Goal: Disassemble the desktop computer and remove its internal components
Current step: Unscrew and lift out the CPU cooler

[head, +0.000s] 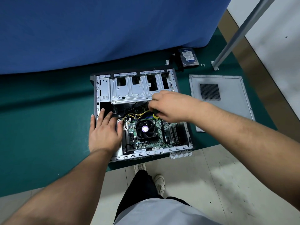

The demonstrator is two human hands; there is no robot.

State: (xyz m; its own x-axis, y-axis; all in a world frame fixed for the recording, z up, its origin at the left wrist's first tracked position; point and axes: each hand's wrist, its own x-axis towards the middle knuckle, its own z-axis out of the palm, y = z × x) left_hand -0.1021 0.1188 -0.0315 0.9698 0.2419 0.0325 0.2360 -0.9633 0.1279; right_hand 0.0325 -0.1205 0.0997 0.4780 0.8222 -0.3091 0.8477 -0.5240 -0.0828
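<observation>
The open desktop case (181, 140) lies flat on the green mat. Inside it I see the green motherboard (151, 143), a black CPU fan (145, 129), yellow and black cables (138, 114) and the metal drive cage (129, 90). My left hand (103, 132) lies flat, fingers spread, on the power supply at the case's left side, hiding most of it. My right hand (168, 106) reaches in from the right, shut on a screwdriver with a black and yellow handle (156, 114) above the memory slots. The screwdriver's tip is hidden.
The removed side panel (230, 111) lies to the right of the case. A hard drive (189, 56), a loose cable (172, 61) and small screws (202, 64) lie behind it. A blue cloth (97, 30) hangs at the back. A metal post (235, 33) rises at right. My feet stand below.
</observation>
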